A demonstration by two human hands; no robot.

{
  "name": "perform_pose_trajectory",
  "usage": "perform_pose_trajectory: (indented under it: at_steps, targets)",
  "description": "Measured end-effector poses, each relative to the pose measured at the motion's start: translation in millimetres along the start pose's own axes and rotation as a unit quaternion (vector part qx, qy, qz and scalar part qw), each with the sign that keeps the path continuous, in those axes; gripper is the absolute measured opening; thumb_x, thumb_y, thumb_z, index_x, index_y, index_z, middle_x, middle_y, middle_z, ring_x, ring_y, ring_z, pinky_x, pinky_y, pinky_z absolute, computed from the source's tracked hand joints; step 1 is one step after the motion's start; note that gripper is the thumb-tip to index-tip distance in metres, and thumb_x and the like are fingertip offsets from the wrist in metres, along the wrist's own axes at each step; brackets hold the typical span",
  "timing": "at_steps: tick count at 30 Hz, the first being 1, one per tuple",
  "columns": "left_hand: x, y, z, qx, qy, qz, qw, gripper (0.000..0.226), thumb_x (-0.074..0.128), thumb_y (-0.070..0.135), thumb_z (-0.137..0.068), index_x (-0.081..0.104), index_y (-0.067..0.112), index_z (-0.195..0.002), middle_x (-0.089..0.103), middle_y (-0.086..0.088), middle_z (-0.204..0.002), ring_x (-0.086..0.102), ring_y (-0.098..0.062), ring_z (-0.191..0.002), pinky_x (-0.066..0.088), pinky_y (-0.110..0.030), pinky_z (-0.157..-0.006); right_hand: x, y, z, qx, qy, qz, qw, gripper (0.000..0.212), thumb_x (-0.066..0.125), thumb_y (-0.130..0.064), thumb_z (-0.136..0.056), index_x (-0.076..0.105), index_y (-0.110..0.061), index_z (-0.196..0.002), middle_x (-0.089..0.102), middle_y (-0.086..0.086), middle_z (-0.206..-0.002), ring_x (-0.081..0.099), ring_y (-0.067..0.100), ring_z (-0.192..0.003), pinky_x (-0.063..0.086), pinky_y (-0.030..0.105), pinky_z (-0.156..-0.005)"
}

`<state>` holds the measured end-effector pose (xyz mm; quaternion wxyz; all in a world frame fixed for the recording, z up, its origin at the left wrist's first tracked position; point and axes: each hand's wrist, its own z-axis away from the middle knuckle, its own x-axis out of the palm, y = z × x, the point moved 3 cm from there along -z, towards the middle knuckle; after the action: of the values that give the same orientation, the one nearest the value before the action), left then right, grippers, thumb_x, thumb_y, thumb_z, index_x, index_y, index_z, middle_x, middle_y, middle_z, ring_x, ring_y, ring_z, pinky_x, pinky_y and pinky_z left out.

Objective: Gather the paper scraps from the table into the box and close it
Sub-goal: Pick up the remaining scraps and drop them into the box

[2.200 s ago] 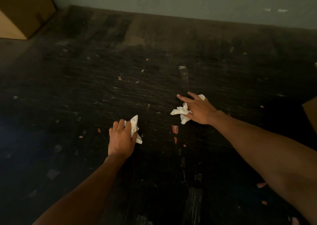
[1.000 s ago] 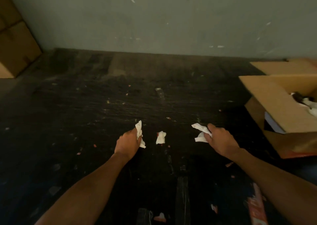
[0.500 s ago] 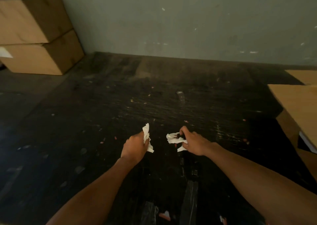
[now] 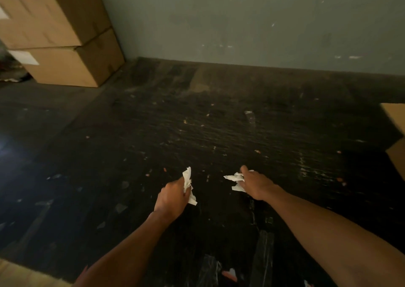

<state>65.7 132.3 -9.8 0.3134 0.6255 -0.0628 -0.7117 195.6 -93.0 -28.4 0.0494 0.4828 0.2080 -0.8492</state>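
My left hand [image 4: 173, 197] grips a crumpled white paper scrap [image 4: 188, 181] that sticks up past the thumb, held just above the dark table [image 4: 219, 129]. My right hand [image 4: 255, 185] holds a bunch of white paper scraps [image 4: 235, 178] low over the table's middle. The open cardboard box [image 4: 394, 137] shows only as a flap and corner at the right edge; its inside is out of view.
Two closed cardboard boxes [image 4: 61, 32] are stacked at the back left against the grey wall. Tiny paper flecks dot the table top. Strips of clear tape [image 4: 262, 256] and a small pinkish scrap [image 4: 230, 274] lie near the front edge.
The loose scrap that lay between my hands is now gathered into my right hand. My view has swung left, so the open box slid to the right edge and the stacked boxes came in.
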Motion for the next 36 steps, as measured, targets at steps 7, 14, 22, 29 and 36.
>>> perform_pose_trajectory:
  at_steps: [7, 14, 22, 29, 36]
  targets:
    - [0, 47, -30, 0.074, -0.012, -0.012, 0.997, 0.025, 0.051, 0.033, -0.098, 0.055, 0.019, -0.119, 0.066, 0.0, -0.107, 0.066, -0.01, -0.092, 0.057, -0.031, -0.083, -29, 23, 46, 0.01, 0.042, 0.019, 0.999, 0.034, 0.043, -0.035, -0.098, 0.045, -0.024, -0.13, 0.059, 0.006, -0.119, 0.059, 0.017, -0.095, 0.048, 0.033, -0.078]
    - [9, 141, -39, 0.161, -0.007, -0.008, 0.987, 0.024, 0.049, 0.035, -0.098, 0.057, 0.017, -0.112, 0.068, -0.003, -0.1, 0.067, -0.015, -0.088, 0.057, -0.036, -0.081, -117, 94, 118, 0.057, 0.195, 0.001, 0.979, 0.024, 0.042, -0.034, -0.099, 0.048, -0.022, -0.118, 0.065, 0.006, -0.104, 0.065, 0.024, -0.089, 0.051, 0.036, -0.071]
    - [31, 269, -22, 0.236, 0.016, 0.067, 0.969, 0.028, 0.051, 0.031, -0.098, 0.059, 0.015, -0.12, 0.069, -0.005, -0.107, 0.068, -0.015, -0.093, 0.057, -0.039, -0.086, -218, 215, 216, 0.094, 0.346, 0.022, 0.933, 0.036, 0.041, -0.033, -0.1, 0.048, -0.008, -0.126, 0.065, 0.02, -0.112, 0.061, 0.041, -0.099, 0.044, 0.041, -0.08]
    - [65, 423, -6, 0.277, 0.079, 0.113, 0.951, 0.031, 0.05, 0.03, -0.098, 0.062, 0.01, -0.118, 0.07, -0.012, -0.105, 0.068, -0.027, -0.095, 0.055, -0.046, -0.086, -273, 376, 272, 0.106, 0.363, -0.009, 0.926, 0.029, 0.041, -0.031, -0.1, 0.051, -0.007, -0.111, 0.065, 0.025, -0.104, 0.06, 0.044, -0.099, 0.039, 0.039, -0.074]
    - [118, 597, 29, 0.312, 0.098, 0.11, 0.939, 0.03, 0.046, 0.032, -0.1, 0.062, 0.008, -0.11, 0.07, -0.011, -0.097, 0.068, -0.027, -0.087, 0.056, -0.045, -0.08, -275, 526, 306, 0.143, 0.344, -0.065, 0.926, 0.031, 0.042, -0.035, -0.099, 0.054, -0.007, -0.108, 0.066, 0.02, -0.104, 0.061, 0.039, -0.094, 0.039, 0.034, -0.072]
